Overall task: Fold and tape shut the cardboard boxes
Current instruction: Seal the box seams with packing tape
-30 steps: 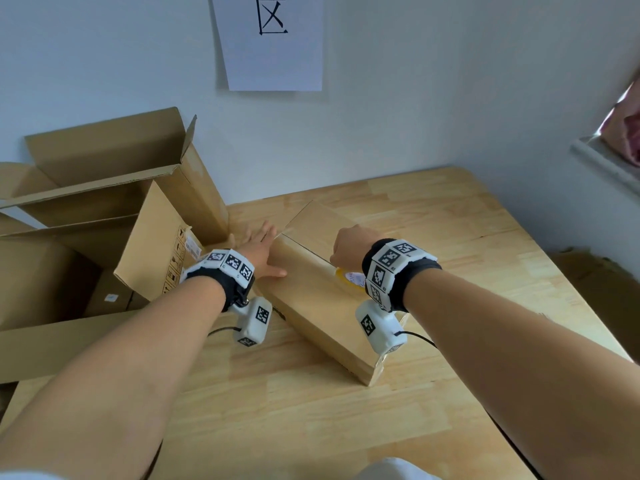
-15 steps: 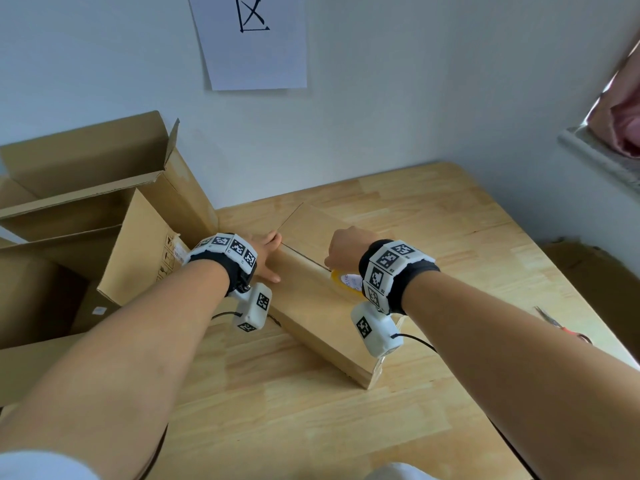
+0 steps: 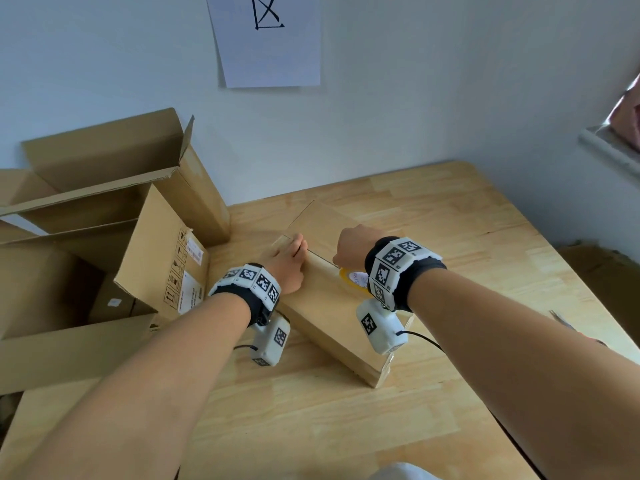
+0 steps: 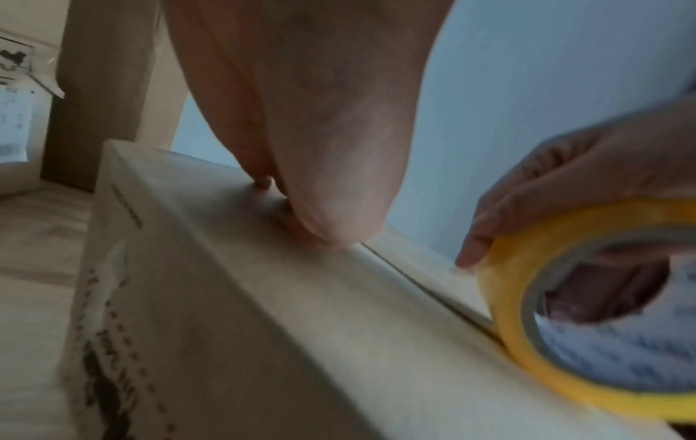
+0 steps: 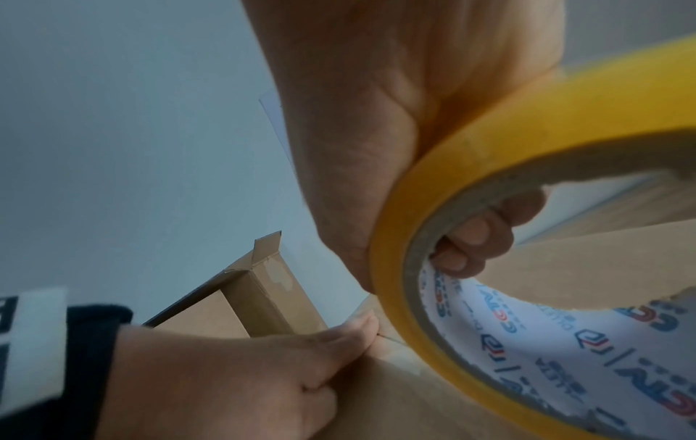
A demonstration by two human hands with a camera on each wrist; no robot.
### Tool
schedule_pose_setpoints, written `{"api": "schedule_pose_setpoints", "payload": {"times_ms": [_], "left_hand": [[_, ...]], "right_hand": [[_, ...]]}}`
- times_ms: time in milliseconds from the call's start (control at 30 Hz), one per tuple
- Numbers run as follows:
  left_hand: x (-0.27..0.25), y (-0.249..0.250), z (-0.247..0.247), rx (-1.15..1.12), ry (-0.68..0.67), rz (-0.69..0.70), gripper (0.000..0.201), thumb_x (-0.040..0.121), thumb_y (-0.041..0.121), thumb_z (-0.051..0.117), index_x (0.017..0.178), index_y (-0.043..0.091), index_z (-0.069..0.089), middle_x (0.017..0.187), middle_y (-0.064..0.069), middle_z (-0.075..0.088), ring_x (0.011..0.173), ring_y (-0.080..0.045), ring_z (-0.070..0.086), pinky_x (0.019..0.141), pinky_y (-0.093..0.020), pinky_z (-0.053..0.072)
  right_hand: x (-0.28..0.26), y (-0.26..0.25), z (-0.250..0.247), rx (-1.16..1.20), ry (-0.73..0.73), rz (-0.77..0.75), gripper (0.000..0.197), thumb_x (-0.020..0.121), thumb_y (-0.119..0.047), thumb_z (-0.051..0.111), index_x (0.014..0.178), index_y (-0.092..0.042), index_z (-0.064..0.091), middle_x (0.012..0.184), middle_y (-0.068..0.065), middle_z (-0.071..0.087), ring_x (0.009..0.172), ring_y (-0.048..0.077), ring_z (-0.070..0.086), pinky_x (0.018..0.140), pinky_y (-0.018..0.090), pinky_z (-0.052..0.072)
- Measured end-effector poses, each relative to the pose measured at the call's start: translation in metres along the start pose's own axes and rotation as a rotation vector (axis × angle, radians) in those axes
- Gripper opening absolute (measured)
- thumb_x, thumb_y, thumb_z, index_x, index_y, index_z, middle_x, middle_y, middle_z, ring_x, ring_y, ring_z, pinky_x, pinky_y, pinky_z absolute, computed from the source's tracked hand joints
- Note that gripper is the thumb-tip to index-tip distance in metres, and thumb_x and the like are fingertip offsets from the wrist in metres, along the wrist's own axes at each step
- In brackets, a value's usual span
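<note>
Since a second ago the left hand (image 3: pixel 289 268) has slid from lying flat on the near flap up to the far end of the box (image 3: pixel 341 315), and now its fingers (image 4: pixel 263 181) bunch together and press down right at the seam (image 4: pixel 418 282), thumb alongside. Over on the other side, the right hand (image 3: pixel 353 249) grips the yellow tape roll (image 4: pixel 587 309), fingers (image 5: pixel 478 238) hooked through the core, roll standing on edge on the seam nearer the person. That box lies slantwise mid-table (image 3: pixel 311 427), flaps down but with a dark gap showing between them. A pale clear strip seems to run from the roll toward the left thumb, though it is hard to be sure. Now the risks, as a judgement: if the left fingers ease off, the tape's start could peel up or the flaps spring apart as the roll pulls. Pull off-line and the tape wanders off the seam, sticking to one flap only. Pull too hard and the light box may skid on the smooth table, as only fingertips pin it. Slack tape could fold onto itself. Open cartons (image 3: pixel 104 209) stand well clear to the left.
</note>
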State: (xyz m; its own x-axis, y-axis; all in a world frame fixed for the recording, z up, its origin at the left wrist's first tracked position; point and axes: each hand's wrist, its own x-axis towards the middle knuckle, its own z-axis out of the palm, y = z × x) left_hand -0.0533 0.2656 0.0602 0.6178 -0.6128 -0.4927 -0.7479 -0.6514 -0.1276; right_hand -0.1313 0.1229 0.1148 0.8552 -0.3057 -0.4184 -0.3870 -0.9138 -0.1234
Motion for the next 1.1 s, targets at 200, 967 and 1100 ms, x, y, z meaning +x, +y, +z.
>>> {"api": "schedule_pose_setpoints", "payload": {"times_ms": [200,967,1100], "left_hand": [[-0.004,0.009,0.008,0.081,0.054,0.054,0.076,0.093,0.004,0.032,0.150,0.027,-0.012,0.157,-0.014,-0.017,0.146,-0.030,-0.012,0.118,-0.046,0.007],[-0.011,0.036,0.019,-0.131,0.147,0.078,0.065,0.096,0.003,0.031,0.152,0.014,0.000,0.160,-0.002,-0.009,0.147,-0.020,-0.004,0.118,-0.047,0.010],[-0.009,0.037,0.022,-0.152,0.154,0.079,0.065,0.096,0.002,0.029,0.153,0.015,0.000,0.160,-0.001,-0.009,0.147,-0.020,-0.005,0.118,-0.048,0.008]], "right_hand": [[-0.001,0.001,0.001,0.006,0.006,0.012,0.025,0.090,-0.023,0.051,0.067,-0.012,0.049,0.068,0.002,0.054,0.057,0.017,0.050,0.053,0.024,0.039],[-0.008,0.010,-0.010,0.144,-0.050,0.057,0.039,0.095,-0.035,0.044,0.063,-0.012,0.043,0.064,0.001,0.046,0.055,0.015,0.043,0.052,0.025,0.034],[-0.013,0.023,-0.012,0.313,-0.044,0.084,0.034,0.092,-0.040,0.046,0.080,-0.009,0.051,0.074,0.002,0.051,0.072,0.020,0.051,0.070,0.029,0.041]]}}
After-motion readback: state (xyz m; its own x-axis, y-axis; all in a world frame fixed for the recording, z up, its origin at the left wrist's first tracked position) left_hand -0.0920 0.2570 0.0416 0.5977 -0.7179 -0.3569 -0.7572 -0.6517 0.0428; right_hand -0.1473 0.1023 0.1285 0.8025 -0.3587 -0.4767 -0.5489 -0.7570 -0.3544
